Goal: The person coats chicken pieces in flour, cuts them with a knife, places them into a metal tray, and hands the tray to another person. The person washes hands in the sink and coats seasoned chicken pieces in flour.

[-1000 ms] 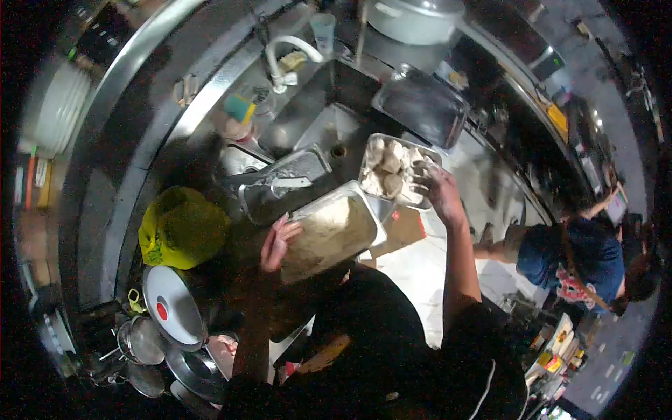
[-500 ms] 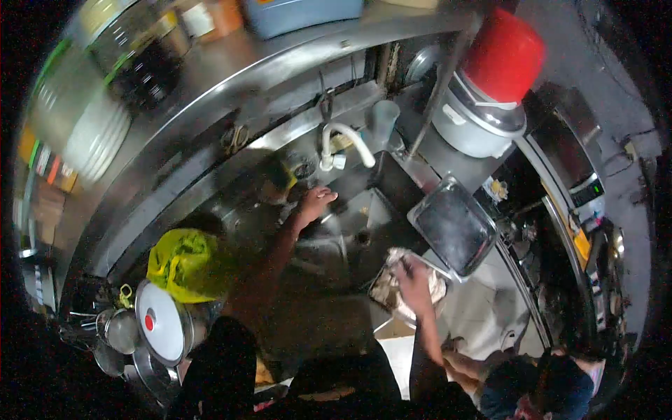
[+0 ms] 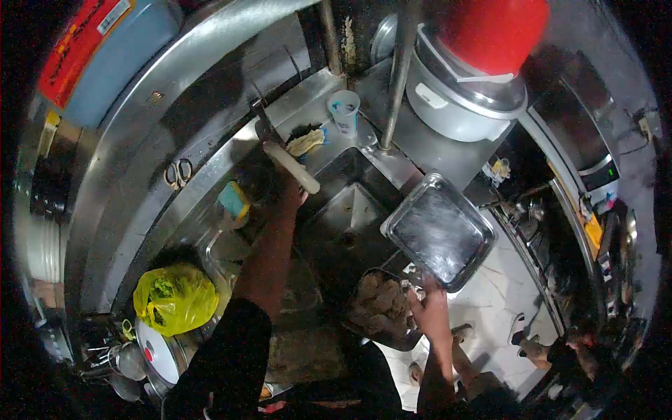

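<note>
My left hand (image 3: 302, 196) is at the white faucet (image 3: 292, 166) over the sink (image 3: 348, 217); the spout hides most of its fingers. At the lower right my right hand (image 3: 429, 301) is at the edge of a metal tray of floured pieces (image 3: 380, 306), with its fingers curled near the rim. What those fingers hold, if anything, is too small to make out. An upturned or bare rectangular metal pan (image 3: 444, 229) lies just beyond the right hand. Below the left arm, the long container (image 3: 304, 350) is in shadow.
A yellow bag (image 3: 175, 299) and a white lid (image 3: 159, 351) are at the left. Beyond the sink stand a plastic cup (image 3: 344, 113) and a large pot (image 3: 458, 98) under a red bucket (image 3: 493, 35). Another person's legs (image 3: 467, 367) show at the lower right.
My left hand has moved away from the long container and up to the faucet. My right hand has gone from above the floured pieces to the tray's edge. The view has shifted.
</note>
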`<action>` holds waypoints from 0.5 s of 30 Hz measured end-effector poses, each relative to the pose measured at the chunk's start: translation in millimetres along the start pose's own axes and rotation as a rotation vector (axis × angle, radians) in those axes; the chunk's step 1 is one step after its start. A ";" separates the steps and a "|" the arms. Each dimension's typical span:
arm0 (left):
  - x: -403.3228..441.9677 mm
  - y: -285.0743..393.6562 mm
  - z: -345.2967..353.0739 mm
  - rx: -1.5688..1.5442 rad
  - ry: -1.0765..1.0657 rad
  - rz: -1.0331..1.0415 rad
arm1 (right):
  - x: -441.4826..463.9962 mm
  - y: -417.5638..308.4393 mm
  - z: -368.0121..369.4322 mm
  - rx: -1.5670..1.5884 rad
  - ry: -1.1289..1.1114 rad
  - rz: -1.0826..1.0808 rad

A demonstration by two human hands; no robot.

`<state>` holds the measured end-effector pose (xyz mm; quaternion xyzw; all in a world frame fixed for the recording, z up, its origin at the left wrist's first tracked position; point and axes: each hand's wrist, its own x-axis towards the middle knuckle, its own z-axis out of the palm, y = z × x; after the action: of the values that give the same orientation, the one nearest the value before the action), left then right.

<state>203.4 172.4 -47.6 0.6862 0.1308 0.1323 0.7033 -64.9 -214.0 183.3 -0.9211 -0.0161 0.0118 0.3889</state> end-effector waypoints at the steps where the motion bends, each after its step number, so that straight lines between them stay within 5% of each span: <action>1: -6.3 22.4 7.4 -0.048 0.075 0.014 | 2.5 2.9 1.8 0.018 0.002 0.015; 6: -48.5 131.9 38.1 0.013 0.278 0.255 | 18.1 -9.2 1.0 0.127 -0.203 0.237; 8: -56.9 120.1 34.5 0.208 0.225 0.267 | 16.1 -7.2 8.4 0.049 -0.209 0.219; 10: -44.6 51.0 3.6 0.109 0.109 -0.480 | 12.5 10.8 22.2 0.105 -0.209 0.161; 15: -31.6 7.8 -14.1 -0.025 0.070 -0.502 | 16.4 12.3 18.1 0.080 -0.276 0.174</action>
<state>168.7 174.1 -40.1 0.6185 0.3199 -0.0213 0.7174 -48.8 -208.9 161.7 -0.8925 0.0109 0.1722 0.4167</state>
